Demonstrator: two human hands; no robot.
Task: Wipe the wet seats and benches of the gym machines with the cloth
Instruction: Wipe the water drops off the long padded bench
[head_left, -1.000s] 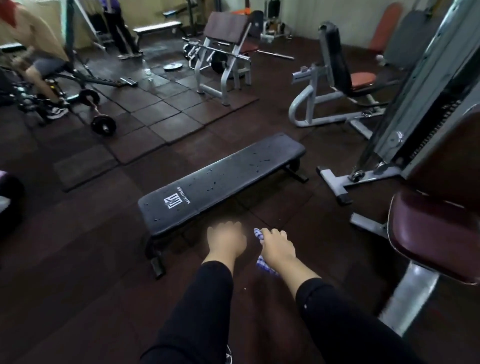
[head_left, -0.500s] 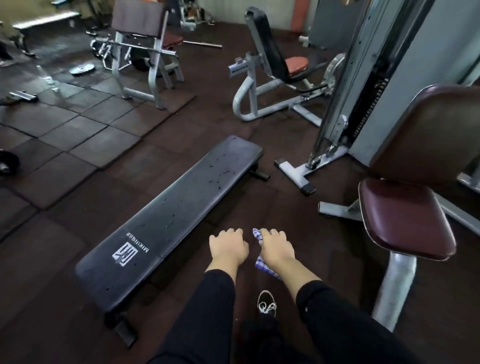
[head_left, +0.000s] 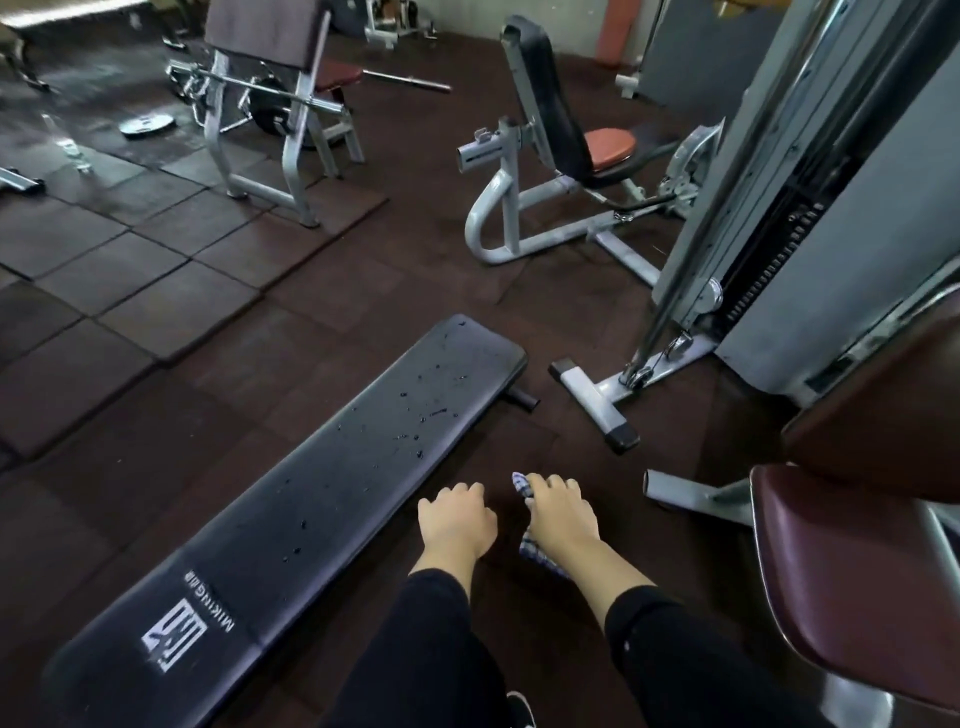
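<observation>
Half the maroon seat (head_left: 852, 582) is cut off at lower right. The droplet-speckled black bench (head_left: 291, 519) runs through the frame's middle. The right hand (head_left: 558, 514) grips the mostly hidden checkered cloth (head_left: 537, 555); the left hand (head_left: 454, 522), curled, holds nothing.

A blue-and-white checked cloth (head_left: 537, 550) was bunched in the right hand (head_left: 558, 517) beside a long black flat bench (head_left: 332, 499) beaded with water droplets.
</observation>
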